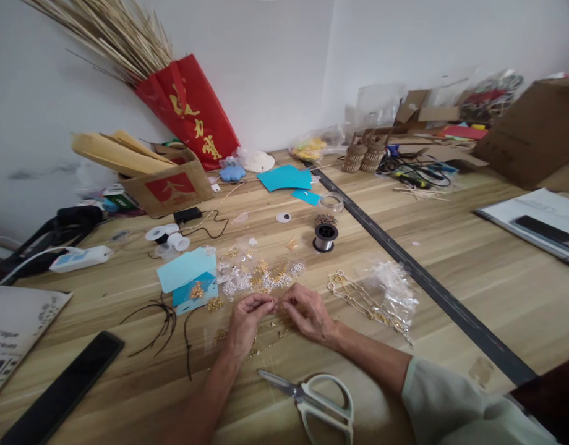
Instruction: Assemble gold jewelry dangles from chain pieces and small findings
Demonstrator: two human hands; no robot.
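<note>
My left hand (pixel 248 321) and my right hand (pixel 308 314) meet over the table, thumbs and fingertips pinched close together. Whatever lies between the fingertips is too small to make out. Just below them a thin gold chain (pixel 276 339) with small beads lies on the wood, partly hidden by my left hand. Beyond the fingers are piles of silver beads (pixel 238 281) and gold beads (pixel 262 267). Small gold pieces (pixel 197 290) rest on blue card (pixel 192 279) to the left. White-handled scissors (pixel 315 398) lie nearer me, blades pointing left.
A wire spool (pixel 325 237) and a clear jar (pixel 329 211) stand behind the beads. Several chains (pixel 365 303) lie beside plastic bags (pixel 396 287) on the right. Black cords (pixel 157 321) and a phone (pixel 64 386) are at left. A dark strip (pixel 405 259) crosses the table.
</note>
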